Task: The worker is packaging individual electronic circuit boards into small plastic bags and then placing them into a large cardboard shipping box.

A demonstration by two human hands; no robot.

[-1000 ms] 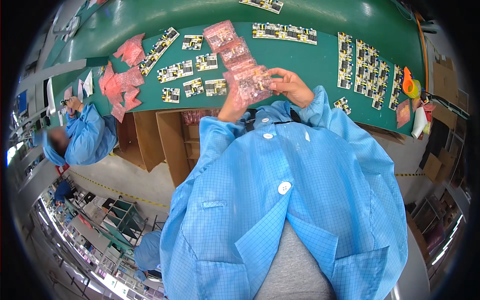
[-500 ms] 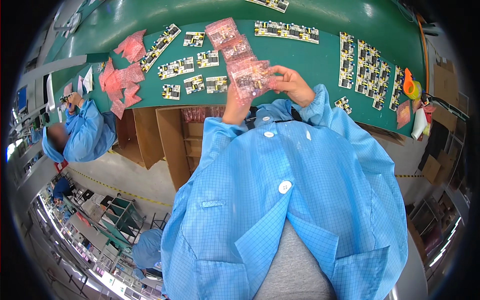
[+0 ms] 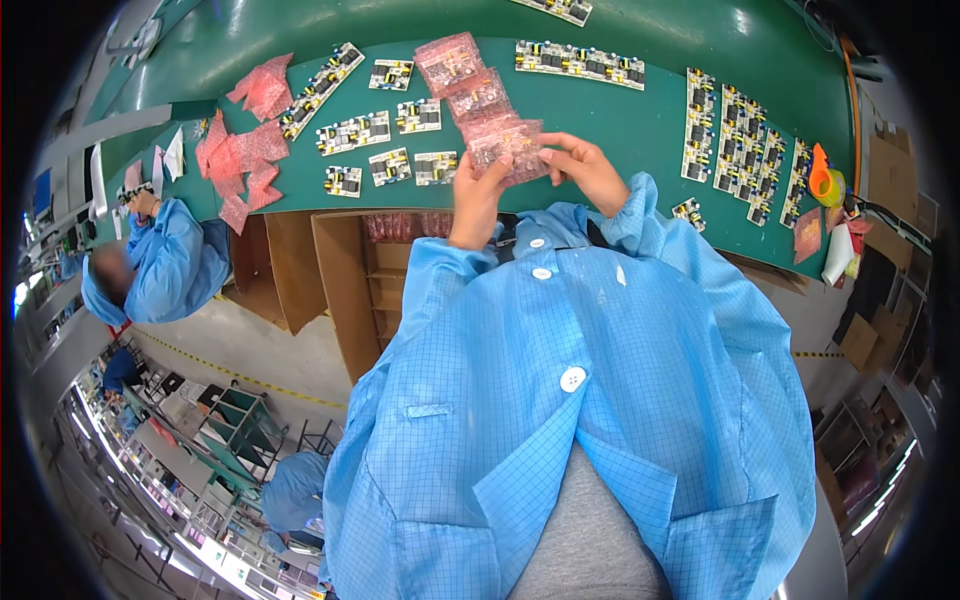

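A pink bubble-wrap bag with a circuit board inside is held at the near edge of the green table. My left hand grips its left side, thumb on top and fingers underneath. At the bag's right edge, the fingertips of my right hand are pinched together. Beyond it, two more bagged boards, one at the back and a middle one, overlap in a line. Just left of my left hand lies a loose circuit board, with another board beside it.
Flat pink bags lie at the left. Board strips stand at the back and right, near an orange-and-yellow tape dispenser. An open carton sits below the table edge. A co-worker in blue works at far left.
My left thumb has come onto the top of the held bag, and the bag now lies flatter and slightly farther from me. My right hand stays at its right edge.
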